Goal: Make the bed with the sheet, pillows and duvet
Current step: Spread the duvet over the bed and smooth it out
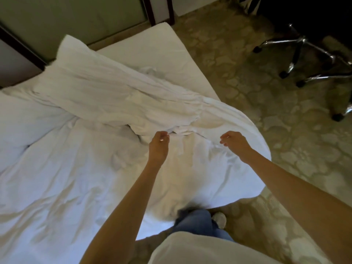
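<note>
Standing at the bed's corner, both bare arms stretched out over it. Rumpled white fabric duvet (114,103) covers most of the bed, with a thick bunched band running from upper left down to the near right corner, where its edge bulges out over the patterned beige carpet (266,130); the band is blurred. My left hand (159,145) has curled fingers, tips right against the bunched fold; I cannot tell whether it pinches the cloth or only touches it. My right hand (233,142) hovers just over the duvet, fingers loosely curled, nothing seen inside them. Beyond the band lies the smooth white flat sheet (152,46) on the mattress, bare towards the far corner. White bulk at the left edge, pillow or more duvet, unclear. Chrome star-shaped chair base (302,52) stands on the carpet, well apart. Below: my blue denim trouser leg (198,221), pale shoe (219,219) beside it.
</note>
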### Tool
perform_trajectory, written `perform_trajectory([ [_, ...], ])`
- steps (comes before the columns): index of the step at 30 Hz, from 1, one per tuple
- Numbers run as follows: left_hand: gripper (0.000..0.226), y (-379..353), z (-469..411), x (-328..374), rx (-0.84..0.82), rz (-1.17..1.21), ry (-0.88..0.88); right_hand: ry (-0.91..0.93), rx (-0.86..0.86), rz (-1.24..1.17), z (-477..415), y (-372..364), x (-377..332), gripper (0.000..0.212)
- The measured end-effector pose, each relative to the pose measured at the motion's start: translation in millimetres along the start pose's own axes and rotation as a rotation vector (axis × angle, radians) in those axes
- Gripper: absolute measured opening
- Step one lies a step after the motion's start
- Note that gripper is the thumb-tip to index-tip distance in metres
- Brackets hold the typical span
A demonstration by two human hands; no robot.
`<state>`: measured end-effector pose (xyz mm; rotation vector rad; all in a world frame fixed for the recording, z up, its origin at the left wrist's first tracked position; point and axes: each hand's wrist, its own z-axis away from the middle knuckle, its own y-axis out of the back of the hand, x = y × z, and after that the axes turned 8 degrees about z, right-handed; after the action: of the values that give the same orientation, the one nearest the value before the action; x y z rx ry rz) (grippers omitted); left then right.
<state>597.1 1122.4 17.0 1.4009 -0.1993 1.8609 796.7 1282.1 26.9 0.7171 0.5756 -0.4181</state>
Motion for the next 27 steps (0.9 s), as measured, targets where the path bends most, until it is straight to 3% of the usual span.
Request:
perform_trajectory([
  [7,0.02,17.7,-50.4,18.8,0.193,0.108,0.095,0.094,-0.081,0.068,-58.0,-9.3,-61.5,0.021],
  [10,0.039,31.8,-83.4,31.9,0.33,0.115,0.144,0.153,-0.126,0.147,-86.9,-16.9,-101.8,0.012],
  [12,0.054,50.3,-110.2,40.6,0.44,0.129,0.167,0.199,-0.137,0.248,-111.4,-28.6,-136.8,0.031],
  [16,0.079,96.3,-160.2,49.2,0.653,0.14,0.265,0.273,-0.219,0.237,-145.9,-63.1,-207.0,0.051],
  [23,0.112,180.5,-220.2,45.4,0.926,0.244,0.484,0.513,-0.357,0.492,-205.9,-148.4,-322.0,0.089],
  [25,0.103,198.0,-231.4,37.1,0.881,0.355,0.474,0.594,-0.384,0.538,-211.2,-165.8,-343.5,0.091],
  [27,0.074,197.7,-240.7,43.7,0.843,0.392,0.434,0.628,-0.43,0.584,-213.9,-176.9,-355.7,0.092],
])
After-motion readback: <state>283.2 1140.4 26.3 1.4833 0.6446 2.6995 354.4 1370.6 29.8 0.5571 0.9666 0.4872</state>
